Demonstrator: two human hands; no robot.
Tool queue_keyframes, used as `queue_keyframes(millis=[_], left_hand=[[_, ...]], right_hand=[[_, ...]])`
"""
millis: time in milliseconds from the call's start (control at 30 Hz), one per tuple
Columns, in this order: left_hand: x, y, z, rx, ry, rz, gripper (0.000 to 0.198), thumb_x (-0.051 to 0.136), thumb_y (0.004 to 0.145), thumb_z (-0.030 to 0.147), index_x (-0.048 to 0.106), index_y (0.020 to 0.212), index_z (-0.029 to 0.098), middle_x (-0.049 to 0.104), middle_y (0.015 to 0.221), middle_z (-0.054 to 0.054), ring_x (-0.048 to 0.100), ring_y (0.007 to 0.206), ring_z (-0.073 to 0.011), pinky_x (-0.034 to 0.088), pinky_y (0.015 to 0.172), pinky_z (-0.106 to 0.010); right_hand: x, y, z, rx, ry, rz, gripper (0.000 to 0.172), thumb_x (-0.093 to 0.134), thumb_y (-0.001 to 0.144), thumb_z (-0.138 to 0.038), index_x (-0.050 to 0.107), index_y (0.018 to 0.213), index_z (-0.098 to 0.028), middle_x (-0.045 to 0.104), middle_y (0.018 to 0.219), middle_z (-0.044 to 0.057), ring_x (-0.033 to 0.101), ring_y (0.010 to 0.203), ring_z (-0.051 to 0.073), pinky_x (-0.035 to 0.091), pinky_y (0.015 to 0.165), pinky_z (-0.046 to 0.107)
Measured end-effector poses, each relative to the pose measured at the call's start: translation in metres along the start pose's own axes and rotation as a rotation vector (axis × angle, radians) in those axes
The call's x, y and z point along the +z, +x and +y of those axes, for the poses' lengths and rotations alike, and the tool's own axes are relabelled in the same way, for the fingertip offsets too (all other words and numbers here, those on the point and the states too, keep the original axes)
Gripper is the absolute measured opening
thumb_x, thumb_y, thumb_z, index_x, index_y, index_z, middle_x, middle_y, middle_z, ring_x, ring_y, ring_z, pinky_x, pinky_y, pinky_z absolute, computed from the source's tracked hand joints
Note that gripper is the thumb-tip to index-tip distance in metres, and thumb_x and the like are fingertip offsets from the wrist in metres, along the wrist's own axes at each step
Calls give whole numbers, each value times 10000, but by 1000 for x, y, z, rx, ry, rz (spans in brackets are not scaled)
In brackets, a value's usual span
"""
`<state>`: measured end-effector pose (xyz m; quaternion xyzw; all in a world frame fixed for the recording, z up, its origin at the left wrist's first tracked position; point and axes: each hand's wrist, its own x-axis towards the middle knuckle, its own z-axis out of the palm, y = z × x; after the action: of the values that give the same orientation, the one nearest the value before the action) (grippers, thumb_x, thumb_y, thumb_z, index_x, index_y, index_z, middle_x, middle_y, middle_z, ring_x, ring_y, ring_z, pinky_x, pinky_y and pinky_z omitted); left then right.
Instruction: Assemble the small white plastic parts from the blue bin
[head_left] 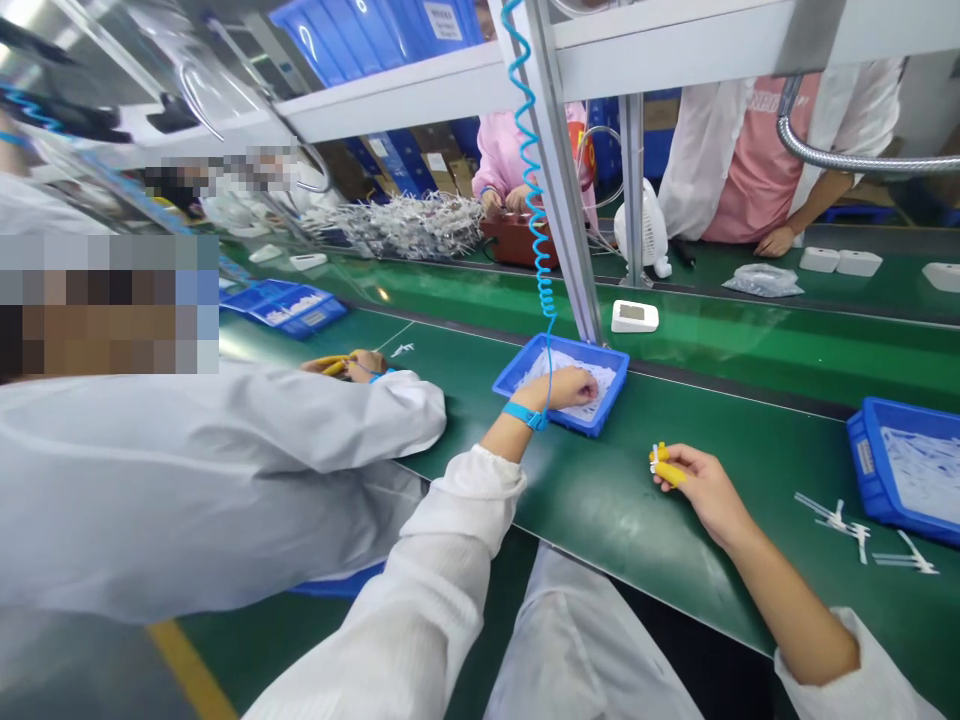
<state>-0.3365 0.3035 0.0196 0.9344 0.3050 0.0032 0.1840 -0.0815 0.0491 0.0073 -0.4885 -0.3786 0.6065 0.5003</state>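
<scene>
My left hand (pixel 570 388), with a blue strap (pixel 526 415) and coiled cord at the wrist, reaches into a blue tray (pixel 510 372) of small white plastic pieces (pixel 559 362). Its fingers are curled together over the pieces, and whatever they hold is hidden. Over the green work surface, my right hand (pixel 694 478) has yellow covers on its fingertips. Between thumb and finger it pinches a small white plastic fitting (pixel 655 460). Several white fittings with thin clear tubes (pixel 840 518) lie to the right of it.
Another blue tray (pixel 866 465) of white pieces stands at right. A co-worker's sleeve (pixel 360 410) and hand (pixel 364 365) occupy the left. Behind the tray rises a metal post (pixel 566 200); a white device (pixel 634 317) sits on the green belt (pixel 720 335). Two people are across the line.
</scene>
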Motion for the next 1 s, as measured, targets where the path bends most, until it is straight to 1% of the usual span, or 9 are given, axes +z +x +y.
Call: queue_keyframes(millis=[167,333,433,500,567,633,767,867,1000], left_hand=[[-2,-1,-3,-16,-36,-7,148,688,817,166,806,903,183,807,905,-60,695,821,-190,478,780,-255],[-20,-16,-5,-72,-95,61,96,697,835,198,776,885,173,805,903,-64,712,844,-203,500,806,-267],[-32,-36,11,-111,-110,180,138,681,896,255,776,935,163,808,978,-99,723,921,-237,523,866,-314],[-33,-51,38,-112,-247,296,198,678,943,335,780,997,174,805,1034,-98,729,951,-241,545,879,-330],[-22,-63,76,-112,-549,368,269,694,965,431,779,1049,190,797,1013,-76,736,861,-215,573,810,-318],[0,-69,119,-138,-846,370,313,735,953,473,783,1081,191,786,949,-65,731,799,-194,590,779,-308],[54,-62,184,-193,-1149,428,296,798,910,446,806,1031,176,788,961,-77,692,788,-163,578,763,-282],[83,-52,202,-252,-1246,498,280,816,893,420,815,1027,174,799,990,-81,690,831,-165,568,795,-283],[100,-48,205,-302,-1293,530,267,826,879,407,828,1017,178,810,980,-79,713,870,-183,573,865,-310]], right_hand=[[-1,1,1,3,10,5,510,968,648,-574,804,915,-172,722,798,53,632,748,173,509,708,293],[-2,2,2,7,23,0,509,976,645,-571,806,919,-177,724,803,53,639,749,175,515,707,295],[-2,2,2,2,33,11,518,977,651,-576,805,928,-174,727,804,53,639,746,171,520,709,293],[-1,1,2,-12,42,27,509,972,667,-578,805,926,-173,731,807,55,645,751,170,526,711,291],[0,1,1,-36,67,47,483,969,682,-569,805,915,-179,737,821,57,655,763,174,535,711,289],[0,0,0,-63,104,62,451,977,686,-545,810,910,-190,748,845,56,666,767,173,549,717,290],[-4,-1,-4,-102,154,84,419,994,685,-510,827,925,-210,768,885,51,686,764,165,576,749,293],[-8,-2,-5,-97,162,108,418,1000,684,-513,835,932,-220,777,911,46,700,772,160,587,766,290],[-11,-2,-2,-92,143,141,434,999,690,-523,840,960,-222,784,920,49,712,781,166,598,780,298]])
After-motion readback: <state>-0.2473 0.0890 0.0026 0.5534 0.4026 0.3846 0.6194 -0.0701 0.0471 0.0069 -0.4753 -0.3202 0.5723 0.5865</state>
